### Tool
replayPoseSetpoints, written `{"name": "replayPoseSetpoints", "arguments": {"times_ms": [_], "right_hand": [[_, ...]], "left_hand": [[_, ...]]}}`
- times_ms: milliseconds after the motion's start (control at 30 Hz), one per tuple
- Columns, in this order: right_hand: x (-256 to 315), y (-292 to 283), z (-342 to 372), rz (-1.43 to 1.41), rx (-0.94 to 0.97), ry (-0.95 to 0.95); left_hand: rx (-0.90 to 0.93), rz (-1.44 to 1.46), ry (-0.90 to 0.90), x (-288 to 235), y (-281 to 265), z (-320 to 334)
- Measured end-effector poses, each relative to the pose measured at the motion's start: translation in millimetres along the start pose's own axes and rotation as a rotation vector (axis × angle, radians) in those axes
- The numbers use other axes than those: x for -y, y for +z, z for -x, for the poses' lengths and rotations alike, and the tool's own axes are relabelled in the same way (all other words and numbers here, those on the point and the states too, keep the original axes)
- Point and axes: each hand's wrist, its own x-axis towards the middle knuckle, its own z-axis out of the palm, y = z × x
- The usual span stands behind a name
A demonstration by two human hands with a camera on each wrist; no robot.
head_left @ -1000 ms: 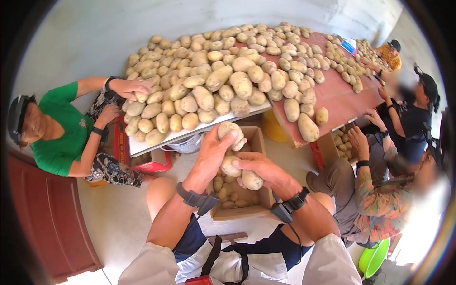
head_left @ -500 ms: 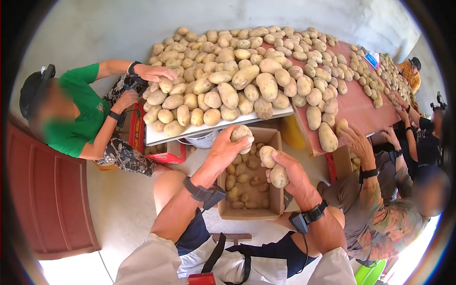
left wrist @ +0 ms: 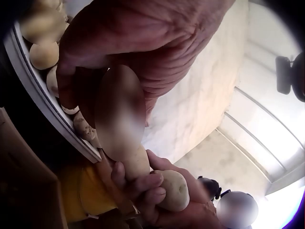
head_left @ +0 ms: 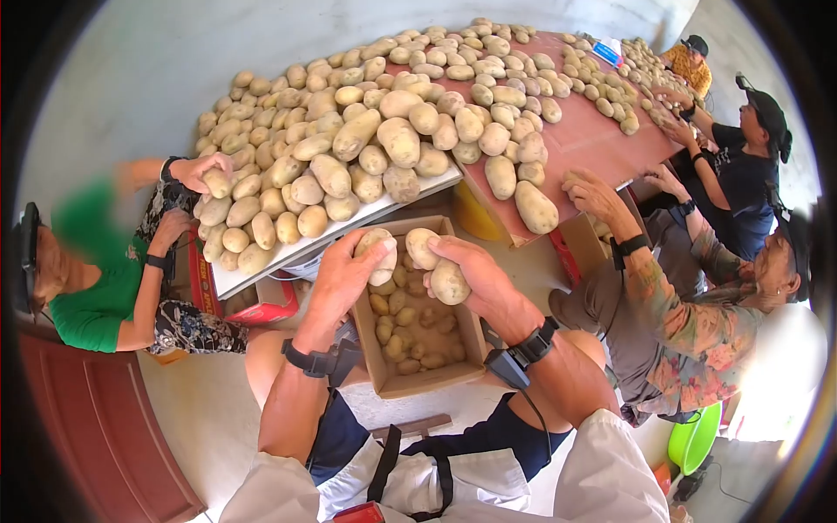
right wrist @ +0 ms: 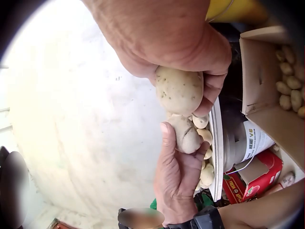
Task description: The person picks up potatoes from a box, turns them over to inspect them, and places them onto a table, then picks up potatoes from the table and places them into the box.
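Observation:
Over an open cardboard box, my left hand (head_left: 338,277) grips a potato (head_left: 377,254) with the thumb across it. My right hand (head_left: 485,281) holds two potatoes, one (head_left: 422,247) towards the left hand and another (head_left: 449,282) lower, in the palm. In the left wrist view, the left hand's potato (left wrist: 120,112) is large and blurred, with the right hand (left wrist: 176,205) beyond it. The right wrist view shows a potato (right wrist: 179,90) under the right hand (right wrist: 167,38), and the left hand (right wrist: 177,183) around its own potato (right wrist: 185,134).
The cardboard box (head_left: 432,381) below holds several smaller potatoes. Ahead, potatoes are heaped on a white board (head_left: 349,224) and a red table (head_left: 602,164). A person in green (head_left: 96,301) sits at the left, others at the right. A yellow bucket (head_left: 475,216) stands under the table edge.
The hands parted, then came closer together, with one potato now in the left and two in the right. The green-clothed person's hand has lifted a potato. The head view has shifted.

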Motion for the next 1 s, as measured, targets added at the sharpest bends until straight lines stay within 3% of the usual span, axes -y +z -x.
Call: {"name": "replayPoseSetpoints", "arguments": {"times_ms": [200, 267, 533, 867, 1000], "right_hand": [[-2.0, 0.4, 0.0, -0.018, 0.049, -0.019], [0.2, 0.4, -0.8, -0.088, 0.013, 0.003], [6.2, 0.8, 0.5, -0.147, 0.019, -0.028], [8.9, 3.5, 5.4, -0.154, 0.029, -0.029], [9.8, 2.1, 6.6, -0.163, 0.032, -0.036]], "left_hand": [[-0.007, 0.112, -0.062, -4.1, 5.8, 1.4], [0.098, 0.175, -0.204, -6.4, 3.4, 2.2], [0.055, 0.328, -0.208, -1.6, 0.9, 2.9], [-0.064, 0.483, -0.108, -39.4, -22.1, -43.2], [0.011, 0.630, 0.127, -73.7, -42.4, -83.3]]}}
